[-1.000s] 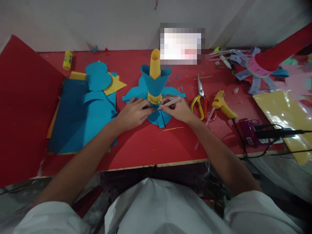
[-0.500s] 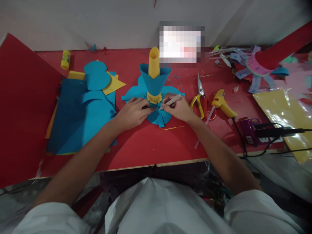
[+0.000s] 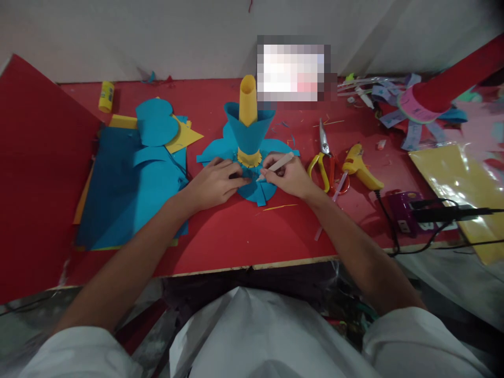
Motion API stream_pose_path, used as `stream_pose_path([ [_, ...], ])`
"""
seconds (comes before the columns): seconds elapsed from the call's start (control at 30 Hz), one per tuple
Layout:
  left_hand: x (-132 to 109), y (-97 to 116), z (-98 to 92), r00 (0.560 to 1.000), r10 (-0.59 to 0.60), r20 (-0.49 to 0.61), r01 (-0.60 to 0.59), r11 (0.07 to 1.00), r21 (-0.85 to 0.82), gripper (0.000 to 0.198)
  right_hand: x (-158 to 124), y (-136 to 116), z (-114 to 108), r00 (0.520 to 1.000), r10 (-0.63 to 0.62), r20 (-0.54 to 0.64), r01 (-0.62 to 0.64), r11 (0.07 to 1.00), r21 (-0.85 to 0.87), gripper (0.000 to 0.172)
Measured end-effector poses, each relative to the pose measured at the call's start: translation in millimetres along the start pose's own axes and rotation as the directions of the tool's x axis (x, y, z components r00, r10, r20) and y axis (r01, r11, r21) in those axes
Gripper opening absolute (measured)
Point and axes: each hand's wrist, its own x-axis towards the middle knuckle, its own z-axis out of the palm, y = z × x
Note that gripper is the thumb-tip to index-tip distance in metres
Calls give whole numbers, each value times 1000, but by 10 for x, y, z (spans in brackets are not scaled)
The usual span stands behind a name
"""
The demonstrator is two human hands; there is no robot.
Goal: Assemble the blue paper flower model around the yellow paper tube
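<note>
Tilted steeper than a second ago, the white pen-like tool (image 3: 281, 161) sits pinched in fingers (image 3: 270, 157) of the right hand (image 3: 290, 175); the left hand (image 3: 218, 181) lies on the blue paper flower (image 3: 251, 135), twelve o'clock (gripping? I cannot tell). Pressing the tip too hard could crease a petal (image 3: 249, 194).

Hands (image 3: 218, 181) partly hide the blue base (image 3: 250, 194); a rectangle (image 3: 291, 68) is pixelated.

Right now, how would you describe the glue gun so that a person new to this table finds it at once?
On the red table, go right from the person's right hand to the scissors. Further right lies the yellow glue gun, set apart from the scissors by its pistol shape and black cord.
</note>
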Motion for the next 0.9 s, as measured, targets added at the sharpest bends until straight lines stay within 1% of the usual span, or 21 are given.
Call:
stream_pose_path([
  [0.07,-1,-2,1,1000,7,-5,-7,1000,-4,35,-4,-3,0,999,-11,31,11,1000,18,37],
  [0.17,-1,0,1,1000,10,-18,-10,1000,-17,35,-2,-11,2,999,-11,34,11,1000,-12,38],
  [0.27,1,1,0,1000,13,-17,-13,1000,-23,35,0,-11,4,1000,-13,28,14,999,-49,36],
  [0.37,2,1,0,1000,7,-7,-7,1000,-24,36,-2,-7,5,999,-17,44,19,999,-44,32],
  [0.47,4,1,0,1000,5,-12,-6,1000,-27,36,-1,-11,4,998,-20,52,23,998,-54,32],
  [0.63,2,3,1,1000,6,-20,-6,999,-34,37,9,-32,-3,1000,-13,25,15,997,-79,34],
  [0.73,4,9,1,999,27,-21,-28,999,-36,36,6,-32,-12,1000,-7,14,8,993,-115,29],
  [0.8,8,16,1,998,55,-20,-56,998,-29,37,-5,-26,-20,1000,-6,-25,2,992,-129,26],
  [0.9,12,27,1,997,70,-8,-71,997,-34,38,-26,-16,-28,997,-12,-75,7,997,-76,23],
])
